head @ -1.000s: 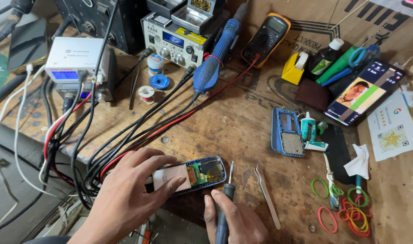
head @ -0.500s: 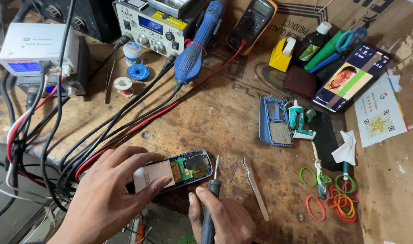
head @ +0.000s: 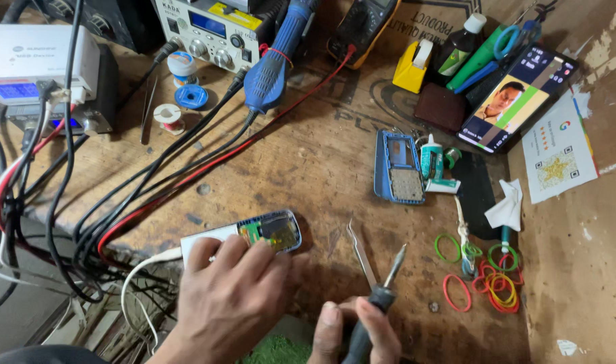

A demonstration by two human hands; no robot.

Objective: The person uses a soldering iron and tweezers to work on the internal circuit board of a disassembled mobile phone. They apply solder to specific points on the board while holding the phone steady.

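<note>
Head camera, looking steeply down at my bench.

From my head it faces forward and down, close over the scarred brown wooden workbench (head: 321, 168); my hands enter from the bottom edge. Only this one view.
</note>
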